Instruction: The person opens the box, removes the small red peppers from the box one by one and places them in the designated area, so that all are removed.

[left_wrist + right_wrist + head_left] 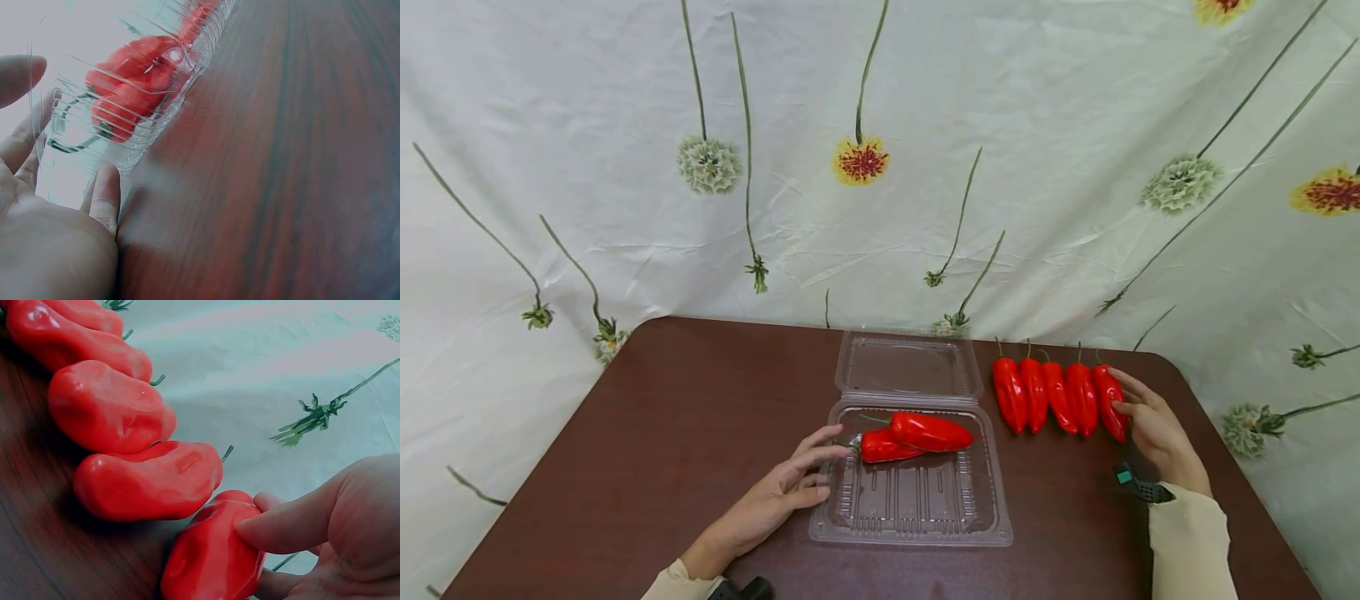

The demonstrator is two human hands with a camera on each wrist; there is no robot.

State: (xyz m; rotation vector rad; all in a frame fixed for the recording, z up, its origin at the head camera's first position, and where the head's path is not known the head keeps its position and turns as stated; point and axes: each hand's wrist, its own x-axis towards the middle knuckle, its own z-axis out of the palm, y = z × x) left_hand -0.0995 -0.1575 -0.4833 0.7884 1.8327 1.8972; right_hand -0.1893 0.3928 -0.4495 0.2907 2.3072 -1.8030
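My right hand (1163, 431) is at the right end of a row of red peppers, pinching the rightmost red pepper (1109, 402). In the right wrist view the thumb lies on the side of that red pepper (212, 550), with fingers behind it. My left hand (775, 497) is at the left side of a clear plastic container (917, 533), fingers spread and loosely bent along its edge. Two red peppers lie inside, one (931, 432) partly over the other (887, 447). Through the container wall (159, 125) the left wrist view shows them too.
The container's hinged lid (908, 367) lies folded back toward the far edge. Several other red peppers (1032, 394) stand side by side right of the container, stems pointing away. A flowered cloth (820, 208) hangs behind the dark brown table (715, 392).
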